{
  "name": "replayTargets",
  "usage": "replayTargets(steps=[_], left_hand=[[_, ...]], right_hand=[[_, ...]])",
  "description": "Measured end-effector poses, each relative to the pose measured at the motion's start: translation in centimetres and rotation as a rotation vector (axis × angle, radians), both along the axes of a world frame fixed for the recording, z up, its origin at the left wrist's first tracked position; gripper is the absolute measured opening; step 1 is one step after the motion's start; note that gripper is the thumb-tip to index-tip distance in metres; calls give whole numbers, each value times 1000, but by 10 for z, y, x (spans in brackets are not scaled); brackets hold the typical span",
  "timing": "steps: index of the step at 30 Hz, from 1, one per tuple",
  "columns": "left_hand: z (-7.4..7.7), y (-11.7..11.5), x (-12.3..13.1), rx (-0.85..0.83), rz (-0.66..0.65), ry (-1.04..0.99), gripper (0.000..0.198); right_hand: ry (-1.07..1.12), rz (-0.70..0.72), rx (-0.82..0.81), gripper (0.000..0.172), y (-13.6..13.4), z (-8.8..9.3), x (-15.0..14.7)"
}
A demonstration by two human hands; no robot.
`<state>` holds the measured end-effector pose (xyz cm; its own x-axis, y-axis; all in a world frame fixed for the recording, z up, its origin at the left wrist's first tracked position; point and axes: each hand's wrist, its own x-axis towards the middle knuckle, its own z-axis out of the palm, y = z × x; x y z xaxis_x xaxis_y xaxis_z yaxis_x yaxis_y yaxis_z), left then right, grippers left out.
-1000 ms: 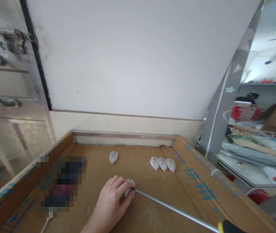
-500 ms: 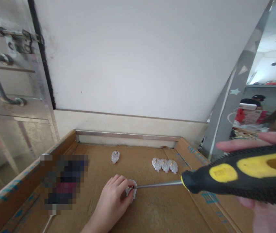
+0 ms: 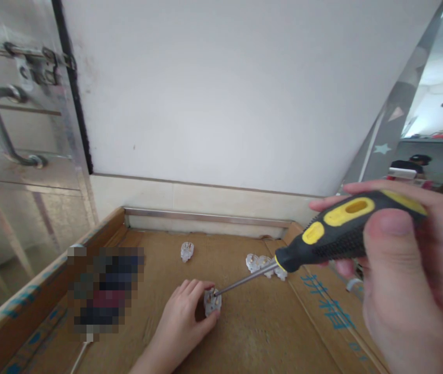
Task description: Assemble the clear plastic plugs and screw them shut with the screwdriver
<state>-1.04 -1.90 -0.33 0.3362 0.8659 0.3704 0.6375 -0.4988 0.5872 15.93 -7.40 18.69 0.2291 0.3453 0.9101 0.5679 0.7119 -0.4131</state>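
Observation:
My left hand (image 3: 180,324) rests on the cardboard surface (image 3: 252,332) and pinches a clear plastic plug (image 3: 212,302), holding it upright. My right hand (image 3: 412,280), close to the camera at the right, is wrapped around the black and yellow handle of a long screwdriver (image 3: 334,234). Its metal shaft slants down to the left, and the tip sits on the top of the held plug.
A single clear plug (image 3: 186,251) lies further back. A row of three clear plugs (image 3: 262,263) lies at the back right, partly behind the screwdriver. A blurred dark object (image 3: 104,291) sits at the left. Cardboard side flaps (image 3: 323,301) border the surface, with a white wall behind.
My right hand has come up into view with the screwdriver handle, raising the shaft to a steeper slant. My left hand has tipped the plug more upright. The tip stays on the plug.

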Motion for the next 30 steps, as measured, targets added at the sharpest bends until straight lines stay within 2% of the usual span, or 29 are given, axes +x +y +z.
replayTargets(steps=[4, 11, 23, 30], left_hand=[[-1, 0, 0, 9, -2, -19, 28], [-2, 1, 0, -17, -16, -18, 28], [-1, -1, 0, -34, -10, -20, 29], [2, 0, 0, 28, 2, 9, 8]], right_hand=[[11, -21, -64, 21, 2, 4, -3], [-31, 122, -132, 20, 10, 4, -6], [-48, 159, -140, 19, 16, 7, -11], [-56, 108, -75, 17, 11, 12, -11]])
